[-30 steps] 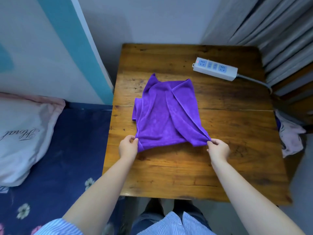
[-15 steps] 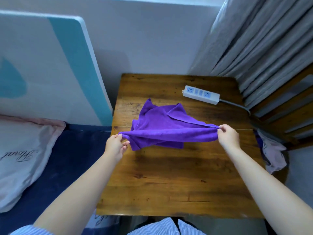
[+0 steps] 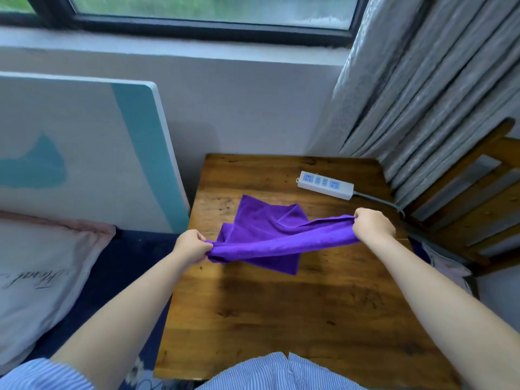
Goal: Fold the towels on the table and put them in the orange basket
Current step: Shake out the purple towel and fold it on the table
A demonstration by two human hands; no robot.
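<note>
A purple towel is stretched above the wooden table. My left hand grips its near left corner over the table's left edge. My right hand grips the opposite corner, raised further right. The edge between my hands is pulled taut, and the rest of the towel trails back onto the tabletop in loose folds. No orange basket is in view.
A white power strip with a grey cable lies at the table's back right. A wooden chair with cloth draped on it stands to the right, by grey curtains. A bed with a pillow is at the left.
Both hands lifted the towel's near edge off the table and pulled it taut. The view tilted up, so the window and more wall now show.
</note>
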